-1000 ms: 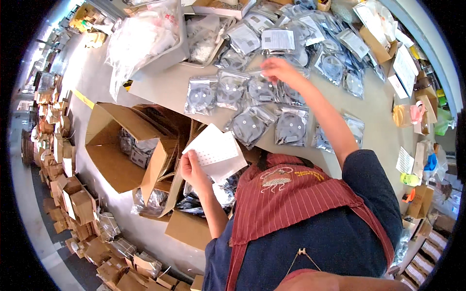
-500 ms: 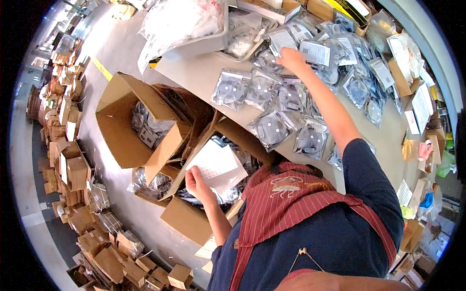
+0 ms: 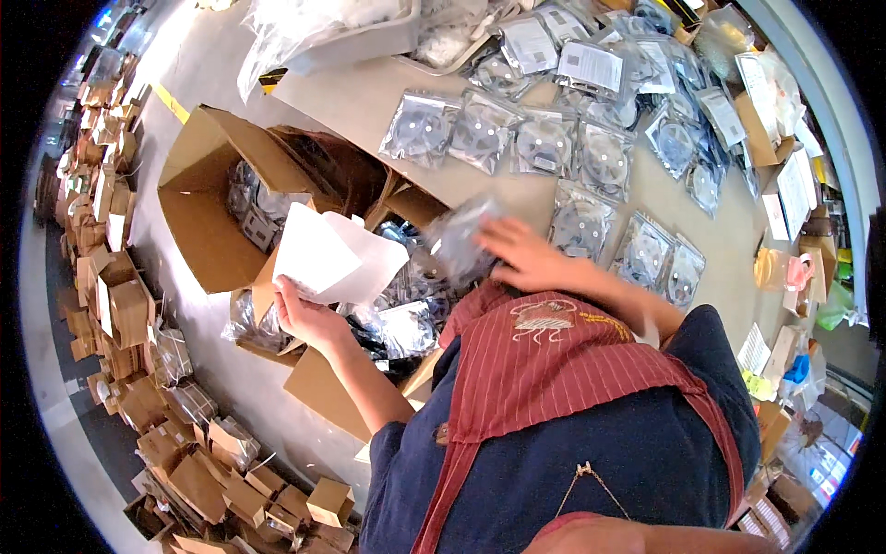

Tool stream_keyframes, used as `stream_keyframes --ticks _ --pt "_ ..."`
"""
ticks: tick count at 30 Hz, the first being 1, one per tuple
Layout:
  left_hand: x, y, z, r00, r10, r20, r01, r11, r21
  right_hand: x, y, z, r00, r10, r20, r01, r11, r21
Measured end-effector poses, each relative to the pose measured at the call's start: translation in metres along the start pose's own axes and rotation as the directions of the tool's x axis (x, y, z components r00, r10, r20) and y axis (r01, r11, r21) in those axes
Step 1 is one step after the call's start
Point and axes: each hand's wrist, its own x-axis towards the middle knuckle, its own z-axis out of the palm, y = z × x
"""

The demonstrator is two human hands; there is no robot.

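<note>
My left hand (image 3: 312, 319) is closed on the edge of white label sheets (image 3: 318, 249), which curl above an open cardboard box (image 3: 318, 383). At the near edge of the table, my right hand (image 3: 526, 257) grips a clear plastic bag (image 3: 459, 238). Both the bag and the fingers are smeared by motion, and its contents cannot be made out. Below the bag, the box holds more clear bags (image 3: 406, 328). Flat bags with dark round parts (image 3: 482, 134) lie spaced out on the table (image 3: 355, 102), just beyond my right hand.
Farther back is a heap of similar bags (image 3: 591, 69), some with white labels. A grey bin (image 3: 355, 46) with plastic film stands at the far left. Another open carton (image 3: 208, 212) sits left of the table. Many small cartons (image 3: 198, 480) line the floor at left.
My right hand has come back from the far heap to the near table edge and now has a bag. One bag is gone from the front of the layout. The label sheets have shifted left and up.
</note>
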Motion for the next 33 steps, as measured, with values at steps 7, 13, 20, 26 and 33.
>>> stream_keyframes --ticks 7,13,20,26,33 --pt "-0.016 0.01 -0.025 0.993 0.073 -0.088 -0.072 0.997 0.015 0.035 0.057 -0.047 0.899 0.119 -0.422 -0.26 0.92 -0.295" --pt "-0.016 -0.004 -0.066 0.996 0.023 -0.087 -0.022 1.0 0.015 0.01 0.065 -0.044 0.914 0.256 -0.314 -0.388 0.779 -0.493" --pt "-0.022 -0.004 -0.058 0.998 -0.011 -0.066 0.008 0.999 -0.05 0.01 -0.013 -0.011 1.0 0.005 -0.003 -0.005 0.973 -0.229" --pt "-0.029 0.022 -0.054 0.993 0.04 -0.109 -0.046 0.998 -0.049 0.078 0.038 -0.016 0.876 -0.097 -0.472 -0.061 0.949 -0.309" --pt "-0.029 0.009 -0.103 0.991 0.0 -0.134 -0.023 0.984 -0.174 0.067 0.011 -0.003 0.983 0.105 -0.153 -0.156 0.914 -0.374"
